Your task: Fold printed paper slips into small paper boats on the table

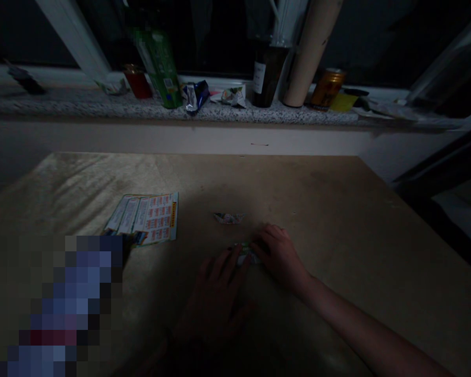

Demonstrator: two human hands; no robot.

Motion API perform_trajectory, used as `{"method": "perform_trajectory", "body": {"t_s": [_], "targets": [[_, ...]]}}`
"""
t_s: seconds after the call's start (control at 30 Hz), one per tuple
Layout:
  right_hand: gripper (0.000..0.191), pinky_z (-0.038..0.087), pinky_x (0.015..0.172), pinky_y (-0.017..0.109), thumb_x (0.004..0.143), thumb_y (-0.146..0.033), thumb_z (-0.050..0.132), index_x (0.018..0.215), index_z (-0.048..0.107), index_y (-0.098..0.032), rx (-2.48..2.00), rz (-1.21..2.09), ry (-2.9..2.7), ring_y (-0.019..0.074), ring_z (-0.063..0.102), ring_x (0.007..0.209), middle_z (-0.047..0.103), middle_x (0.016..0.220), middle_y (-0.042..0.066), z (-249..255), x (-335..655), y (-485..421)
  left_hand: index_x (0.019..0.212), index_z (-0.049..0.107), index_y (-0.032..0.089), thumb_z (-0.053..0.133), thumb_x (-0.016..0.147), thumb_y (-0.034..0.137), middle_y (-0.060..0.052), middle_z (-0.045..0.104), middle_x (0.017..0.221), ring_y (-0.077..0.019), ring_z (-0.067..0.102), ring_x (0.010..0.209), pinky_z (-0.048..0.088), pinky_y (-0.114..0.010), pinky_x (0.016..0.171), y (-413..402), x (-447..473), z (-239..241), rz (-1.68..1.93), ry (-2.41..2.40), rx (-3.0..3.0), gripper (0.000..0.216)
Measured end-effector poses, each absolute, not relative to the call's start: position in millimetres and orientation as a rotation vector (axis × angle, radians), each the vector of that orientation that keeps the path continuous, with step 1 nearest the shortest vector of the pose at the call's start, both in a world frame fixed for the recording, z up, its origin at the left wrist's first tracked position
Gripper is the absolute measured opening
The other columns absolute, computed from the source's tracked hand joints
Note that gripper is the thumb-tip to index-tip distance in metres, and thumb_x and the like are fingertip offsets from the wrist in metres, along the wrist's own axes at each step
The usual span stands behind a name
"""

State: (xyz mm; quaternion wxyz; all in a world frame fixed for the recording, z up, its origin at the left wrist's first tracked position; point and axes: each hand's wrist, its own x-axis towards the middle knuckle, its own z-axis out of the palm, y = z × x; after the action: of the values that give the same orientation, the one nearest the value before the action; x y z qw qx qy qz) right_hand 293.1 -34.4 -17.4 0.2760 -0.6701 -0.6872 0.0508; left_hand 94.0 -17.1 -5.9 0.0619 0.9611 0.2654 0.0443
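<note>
A small folded piece of paper (248, 255), green and white, lies flat on the table. My left hand (216, 288) rests over its left side with fingers apart, fingertips touching the paper. At its right end, my right hand (280, 255) has its fingers bent and closed on the edge; their exact grip is partly hidden. Just beyond both hands sits a second folded paper (229, 218), boat-shaped, with a printed pattern. To the left lie several printed sheets (151, 217) fanned out, with rows of text and orange print. The light is dim.
The wooden table (337, 225) ends at a white wall below a granite windowsill (215, 112). On the sill stand a green bottle (163, 65), a dark bottle (264, 78), a cardboard tube (310, 57), an orange can (326, 89) and crumpled wrappers (196, 96). A pixelated patch covers the lower left.
</note>
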Motion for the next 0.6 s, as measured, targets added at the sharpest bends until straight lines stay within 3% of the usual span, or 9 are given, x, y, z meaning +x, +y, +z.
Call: {"method": "perform_trajectory", "body": {"t_s": [0.33,0.6], "targets": [[0.010,0.047,0.075,0.035,0.086,-0.018,0.054,0.090,0.063,-0.016,-1.763,0.167,-1.829,0.0230,0.055,0.084,0.062,0.089,0.009,-18.9,290.4,-37.3,0.144,0.022,0.018,0.043,0.088,0.048,-0.011,0.023,0.150,-0.0289,0.025,0.132,0.021,-0.048,0.103,-15.2,95.8,-5.7,0.115,0.746,2.910,0.066],[0.010,0.043,0.075,0.038,0.086,-0.020,0.054,0.089,0.063,-0.017,-1.798,0.110,-1.880,0.0237,0.055,0.084,0.063,0.087,0.009,-16.8,291.8,-34.1,0.144,0.024,0.019,0.041,0.089,0.050,-0.011,0.026,0.149,-0.0291,0.025,0.131,0.019,-0.048,0.103,-16.5,96.8,-6.6,0.153,0.773,2.915,0.066]]}}
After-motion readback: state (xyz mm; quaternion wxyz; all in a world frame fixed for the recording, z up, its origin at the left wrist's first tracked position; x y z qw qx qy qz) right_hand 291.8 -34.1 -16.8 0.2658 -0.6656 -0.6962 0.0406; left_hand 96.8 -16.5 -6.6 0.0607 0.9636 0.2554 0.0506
